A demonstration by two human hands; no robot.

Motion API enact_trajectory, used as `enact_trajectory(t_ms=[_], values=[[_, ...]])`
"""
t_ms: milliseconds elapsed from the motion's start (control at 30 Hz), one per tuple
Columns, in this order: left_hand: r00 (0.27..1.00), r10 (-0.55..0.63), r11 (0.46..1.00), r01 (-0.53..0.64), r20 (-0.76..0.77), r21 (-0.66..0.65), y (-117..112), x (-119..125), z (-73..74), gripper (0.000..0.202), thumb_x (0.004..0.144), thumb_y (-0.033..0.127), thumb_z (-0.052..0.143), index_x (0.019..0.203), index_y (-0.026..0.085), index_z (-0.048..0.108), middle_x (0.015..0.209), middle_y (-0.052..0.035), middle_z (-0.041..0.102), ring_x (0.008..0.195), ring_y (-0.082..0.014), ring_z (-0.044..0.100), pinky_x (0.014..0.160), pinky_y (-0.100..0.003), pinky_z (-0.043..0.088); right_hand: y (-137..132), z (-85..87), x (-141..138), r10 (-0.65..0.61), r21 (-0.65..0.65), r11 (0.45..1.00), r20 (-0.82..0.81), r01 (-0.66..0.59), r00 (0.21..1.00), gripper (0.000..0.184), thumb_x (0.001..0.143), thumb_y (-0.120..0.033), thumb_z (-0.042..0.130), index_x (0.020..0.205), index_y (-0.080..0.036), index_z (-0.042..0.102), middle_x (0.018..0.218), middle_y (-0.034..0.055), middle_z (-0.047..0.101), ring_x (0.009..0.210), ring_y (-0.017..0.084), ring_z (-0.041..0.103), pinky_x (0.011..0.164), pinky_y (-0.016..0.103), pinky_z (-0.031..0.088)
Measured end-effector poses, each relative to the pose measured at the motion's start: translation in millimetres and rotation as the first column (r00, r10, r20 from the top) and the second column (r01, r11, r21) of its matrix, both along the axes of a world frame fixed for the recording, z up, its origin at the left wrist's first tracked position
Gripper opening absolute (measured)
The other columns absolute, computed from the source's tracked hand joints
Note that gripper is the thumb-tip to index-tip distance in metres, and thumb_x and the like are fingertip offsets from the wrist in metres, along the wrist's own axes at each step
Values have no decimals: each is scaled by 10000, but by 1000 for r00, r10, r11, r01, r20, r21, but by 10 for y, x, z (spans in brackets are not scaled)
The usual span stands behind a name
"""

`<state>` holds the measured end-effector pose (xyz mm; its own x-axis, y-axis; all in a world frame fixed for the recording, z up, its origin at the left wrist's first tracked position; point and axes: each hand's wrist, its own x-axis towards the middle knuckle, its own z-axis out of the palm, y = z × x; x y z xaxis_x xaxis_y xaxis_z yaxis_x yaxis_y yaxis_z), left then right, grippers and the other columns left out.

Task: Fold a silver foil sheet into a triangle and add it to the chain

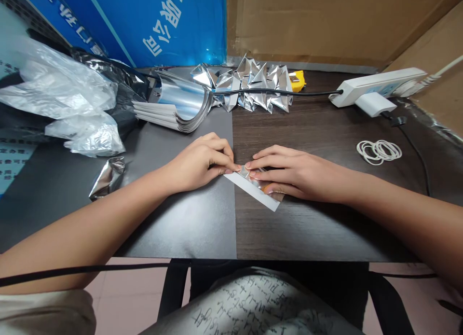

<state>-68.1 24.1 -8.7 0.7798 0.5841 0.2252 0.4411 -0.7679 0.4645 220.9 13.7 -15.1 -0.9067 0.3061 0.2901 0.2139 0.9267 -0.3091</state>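
A small silver foil sheet with a white strip along its near edge (253, 191) lies slantwise on the dark desk, partly hidden under my fingers. My left hand (206, 161) is closed, its thumb and fingertips pinching the sheet's upper left corner. Stretched out flat, the fingers of my right hand (292, 173) rest on the foil's shiny side. Behind my left hand sits a stack of curled foil-lined sheets (181, 101), white on the outside. A row of folded, pointed silver foil pieces (258, 86) lies to its right.
A crumpled silver packet (108, 178) lies beside my left forearm, below clear plastic bags (68, 89). White rubber bands (379, 151) lie right. A white power strip (383, 84) and black cable (311, 91) are at the back, near a yellow object (297, 81). Cardboard walls (307, 26) stand behind.
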Motion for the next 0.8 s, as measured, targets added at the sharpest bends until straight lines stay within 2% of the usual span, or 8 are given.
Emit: enact_trajectory(t_ms=[400, 600, 800], values=[[999, 32, 999, -33, -22, -21, -13, 15, -4, 237, 949, 157, 636, 1010, 293, 820, 981, -15, 720, 948, -168, 579, 901, -309, 458, -12, 0, 0, 3, -15, 1000, 19, -3, 1000, 373, 1048, -396, 498, 1259, -178, 715, 1337, 112, 664, 1295, 246, 561, 1039, 450, 556], [1000, 28, 999, -28, 14, -28, -19, 10, -14, 253, 934, 132, 658, 1042, 300, 813, 990, -5, 718, 945, -164, 570, 885, -297, 447, -41, 6, 12, -68, 21, 998, 47, 67, 997, 365, 1041, -395, 511, 1245, -171, 715, 1417, 163, 570, 1308, 247, 552, 1043, 431, 563], [998, 54, 995, -54, -12, -82, -33, 25, 12, 201, 941, 159, 676, 1041, 279, 803, 989, -16, 714, 959, -174, 559, 910, -311, 432, -36, -1, 6, -26, 17, 1000, 3, 26, 1000, 370, 1035, -382, 526, 1250, -137, 701, 1367, 152, 608, 1324, 244, 529, 1063, 418, 564]])
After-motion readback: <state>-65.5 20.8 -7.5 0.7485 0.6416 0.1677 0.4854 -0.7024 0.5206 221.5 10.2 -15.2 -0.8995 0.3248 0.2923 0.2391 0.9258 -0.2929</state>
